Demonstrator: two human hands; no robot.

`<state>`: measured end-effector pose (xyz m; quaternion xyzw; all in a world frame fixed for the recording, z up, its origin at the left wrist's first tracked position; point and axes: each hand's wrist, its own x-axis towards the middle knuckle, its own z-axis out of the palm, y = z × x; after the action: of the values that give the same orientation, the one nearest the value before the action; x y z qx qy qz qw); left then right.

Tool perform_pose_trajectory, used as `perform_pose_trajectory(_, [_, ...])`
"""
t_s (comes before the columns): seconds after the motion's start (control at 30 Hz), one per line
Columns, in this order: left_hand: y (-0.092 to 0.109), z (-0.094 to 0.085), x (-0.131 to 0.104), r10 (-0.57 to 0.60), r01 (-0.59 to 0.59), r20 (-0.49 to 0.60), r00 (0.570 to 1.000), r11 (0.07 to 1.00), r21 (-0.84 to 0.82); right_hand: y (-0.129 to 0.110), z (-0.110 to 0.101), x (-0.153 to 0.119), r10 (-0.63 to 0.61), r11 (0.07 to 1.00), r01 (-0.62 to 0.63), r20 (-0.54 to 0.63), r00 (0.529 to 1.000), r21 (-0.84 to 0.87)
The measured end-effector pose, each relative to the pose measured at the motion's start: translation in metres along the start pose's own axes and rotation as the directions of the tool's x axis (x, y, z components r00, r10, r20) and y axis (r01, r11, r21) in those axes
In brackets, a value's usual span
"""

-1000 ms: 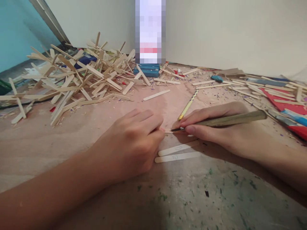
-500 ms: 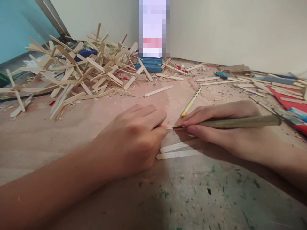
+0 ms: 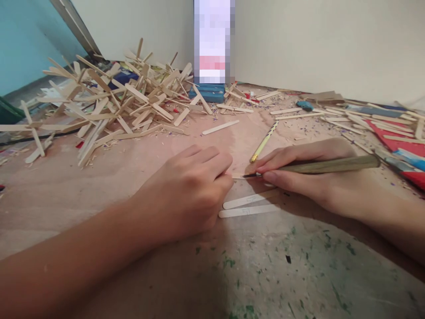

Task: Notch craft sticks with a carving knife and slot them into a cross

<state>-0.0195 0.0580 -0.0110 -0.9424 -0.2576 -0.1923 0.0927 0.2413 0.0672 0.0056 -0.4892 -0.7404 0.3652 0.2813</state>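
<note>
My left hand is closed, its fingers pressing a wooden craft stick against the table; most of that stick is hidden. Gripped like a pen in my right hand is a wooden-handled carving knife. Its narrow dark tip meets the stick just right of my left fingers. Nearer to me lie two craft sticks with faint pencil marks, an upper stick and a lower stick. Beyond my right fingertips rests a yellow patterned pencil.
A tangled heap of craft sticks fills the back left. A phone with a blurred screen stands on a blue block. A single stick lies mid-table. More sticks lie around a red sheet at right, with shavings scattered about.
The knife handle has shifted slightly left, and its tip has drawn a little to the right along the stick. My left hand stays on the stick. The whole view has moved slightly.
</note>
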Motion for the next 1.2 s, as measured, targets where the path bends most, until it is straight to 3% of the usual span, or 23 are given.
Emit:
perform_pose_trajectory(0.27, [0.001,0.001,-0.001,-0.013,0.013,-0.006,1.0,1.0,0.005,0.0,-0.002,0.001,0.047,0.998,-0.046,-0.014,0.999,0.043])
perform_pose_trajectory(0.43, [0.003,0.0,-0.001,-0.032,0.032,0.004,0.999,0.999,-0.003,-0.007,-0.003,0.006,0.133,0.989,-0.117,-0.179,0.975,0.095])
perform_pose_trajectory(0.57, [0.004,0.0,0.003,-0.062,0.062,0.002,0.998,0.998,0.007,-0.009,-0.001,0.003,0.122,0.989,-0.11,-0.122,0.985,0.104])
perform_pose_trajectory(0.73, [0.003,-0.003,0.01,0.012,-0.013,0.036,0.999,1.0,0.023,-0.01,0.0,-0.004,0.069,0.994,-0.059,-0.104,0.992,0.095])
perform_pose_trajectory(0.9, [0.023,-0.014,0.009,-0.091,0.096,0.056,0.994,0.991,-0.093,-0.014,0.004,-0.006,0.194,0.972,-0.187,-0.039,0.98,0.144])
perform_pose_trajectory(1.03, [0.04,-0.021,0.011,-0.168,0.19,0.098,0.981,0.937,-0.295,-0.013,0.007,-0.005,0.169,0.956,-0.162,-0.009,0.986,0.244])
perform_pose_trajectory(1.2, [0.014,-0.008,0.015,-0.271,0.269,0.041,0.962,0.905,-0.33,-0.009,-0.002,-0.002,0.183,0.96,-0.157,-0.094,0.979,0.231])
